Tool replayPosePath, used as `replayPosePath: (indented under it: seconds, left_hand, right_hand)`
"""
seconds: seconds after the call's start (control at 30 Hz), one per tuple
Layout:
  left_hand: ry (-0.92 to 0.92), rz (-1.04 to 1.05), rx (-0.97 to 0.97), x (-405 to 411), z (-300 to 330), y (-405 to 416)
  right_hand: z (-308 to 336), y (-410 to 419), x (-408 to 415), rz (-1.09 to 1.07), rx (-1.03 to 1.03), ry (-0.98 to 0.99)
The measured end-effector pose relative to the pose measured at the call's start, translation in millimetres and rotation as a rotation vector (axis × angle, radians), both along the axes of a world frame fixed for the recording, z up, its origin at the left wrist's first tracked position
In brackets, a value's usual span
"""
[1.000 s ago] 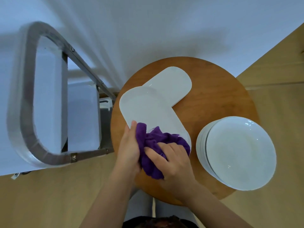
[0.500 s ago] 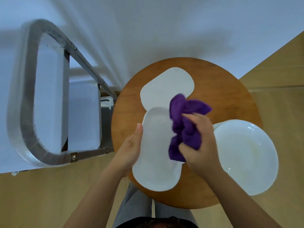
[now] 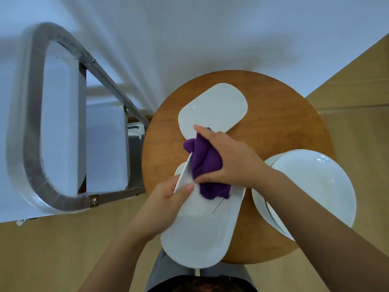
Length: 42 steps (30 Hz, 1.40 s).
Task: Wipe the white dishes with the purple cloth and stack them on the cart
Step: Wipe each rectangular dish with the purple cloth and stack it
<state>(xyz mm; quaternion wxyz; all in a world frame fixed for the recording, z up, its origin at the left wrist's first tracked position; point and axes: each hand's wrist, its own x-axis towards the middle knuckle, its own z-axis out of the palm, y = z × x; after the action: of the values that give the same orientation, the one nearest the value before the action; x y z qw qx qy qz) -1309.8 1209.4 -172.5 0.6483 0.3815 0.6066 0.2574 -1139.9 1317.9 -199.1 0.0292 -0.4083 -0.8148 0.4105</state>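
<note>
**Operator:** Oblong white platter [image 3: 200, 232], item one: held tilted over the near edge of the round wooden tabletop [image 3: 284, 127], its near end past the rim toward me. My left hand [image 3: 166, 199] grips the left rim, thumb on the upper face, fingers curled underneath. I judge that hold is there to brace the dish and present its face to the cloth.

**Checker:** And the cloth?

**Operator:** Purple cloth [image 3: 207, 165], item two: bunched, pressed onto the far half of the same platter. My right hand [image 3: 229, 159] grips it, fingers closed around the wad, forefinger stretched forward. Bunching gives a firm pad, I would say.

**Checker:** Other dishes?

**Operator:** Second oblong platter [image 3: 214, 106], item three: flat on the tabletop farther off, its near end hidden by the cloth and hand; I cannot tell whether the two platters touch. Stack of round white plates [image 3: 311, 186], item four: at the right edge of the tabletop, overhanging it. Presumably they wait there within reach.

**Checker:** The cart?

**Operator:** Metal-framed cart [image 3: 63, 192], item five: left of the tabletop, white shelves [image 3: 105, 144], no dishes visible on it. By my judgement wiping is under way, stacking not yet begun.

**Checker:** Markings?

**Operator:** No brand, label or writing legible anywhere. One thin dark line [image 3: 217, 206] on the held platter; crack, hair or scratch, I cannot tell.
</note>
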Motion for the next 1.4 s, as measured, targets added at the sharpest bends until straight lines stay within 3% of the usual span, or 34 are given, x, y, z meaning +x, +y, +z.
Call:
replayPosePath:
  seconds: [0.1,0.3,0.4,0.57,0.87,1.1,1.2,1.27,1.4]
  left_hand:
    - [0.047,0.098,0.020,3,-2,-5]
    - [0.060,0.324,0.063,13,-5,-1]
    - [0.038,0.376,0.043,19,-6,-2]
    - [0.037,0.454,0.020,19,-11,-4]
    - [0.110,0.641,0.031,16,-22,12]
    - [0.128,0.910,0.104,48,-27,21]
    - [0.058,0.996,0.117,62,-29,18]
    - [-0.020,0.921,0.053,65,-30,13]
    - [-0.152,0.575,0.021,43,-32,2]
  right_hand:
    - [-3,6,5,-0.168,-0.086,0.089]
    - [-13,-5,3,-0.769,-0.227,0.290]
    - [-15,-19,3,-0.941,-0.305,0.368]
    - [-13,-41,5,-1.053,-0.475,0.471]
    - [-13,-88,-7,-1.086,-0.540,0.386]
    - [-20,-110,-34,-1.525,-0.431,0.655]
    - [-20,-110,-38,-1.566,-0.469,0.669]
    - [-20,-103,-27,-1.538,-0.506,0.625]
    - [-12,-73,16,-1.366,-0.696,0.504]
